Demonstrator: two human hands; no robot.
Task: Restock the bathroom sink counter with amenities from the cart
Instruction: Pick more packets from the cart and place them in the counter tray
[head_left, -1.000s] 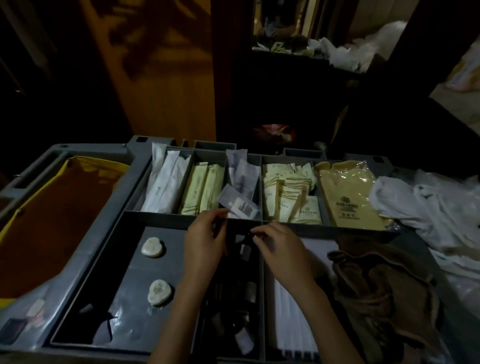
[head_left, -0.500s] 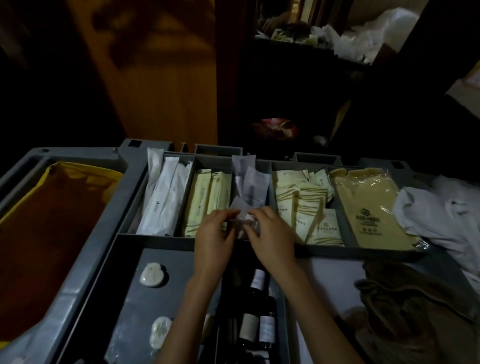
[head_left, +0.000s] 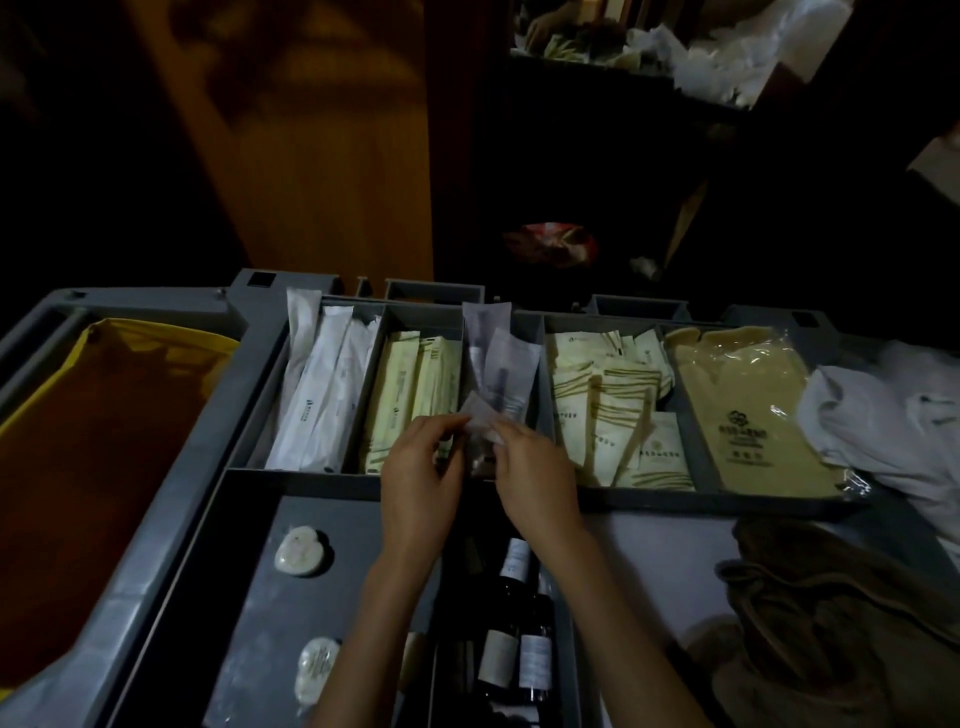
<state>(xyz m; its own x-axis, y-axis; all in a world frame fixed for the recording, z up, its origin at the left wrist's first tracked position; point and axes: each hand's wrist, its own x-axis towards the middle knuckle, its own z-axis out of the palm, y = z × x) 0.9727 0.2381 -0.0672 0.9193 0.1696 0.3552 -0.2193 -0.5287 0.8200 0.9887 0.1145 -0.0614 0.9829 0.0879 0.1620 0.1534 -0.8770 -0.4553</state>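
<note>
1. Front centre slot of the cart tray (head_left: 156, 545): dark bottles (head_left: 514, 649). Slot left of it holds two wrapped soaps (head_left: 301, 551).
2. Brown cloth (head_left: 831, 623) is bundled at near right.
3. Left hand (head_left: 421, 483) and right hand (head_left: 535, 478) meet over the divider between the front and back rows. Both pinch one small sachet (head_left: 480, 418), fingertips curled on its edges.
4. The sachet is at the near end of the third back slot, over the grey sachets (head_left: 498, 358) stored there.
5. Back row, left to right: long white packets (head_left: 322, 384), cream packets (head_left: 415, 395), grey sachets, striped packets (head_left: 618, 400), tan bag (head_left: 743, 405).
6. Yellow-lined bin (head_left: 78, 441) is on the left, white linen (head_left: 883, 426) on the right, and a wooden door (head_left: 311, 130) behind.
</note>
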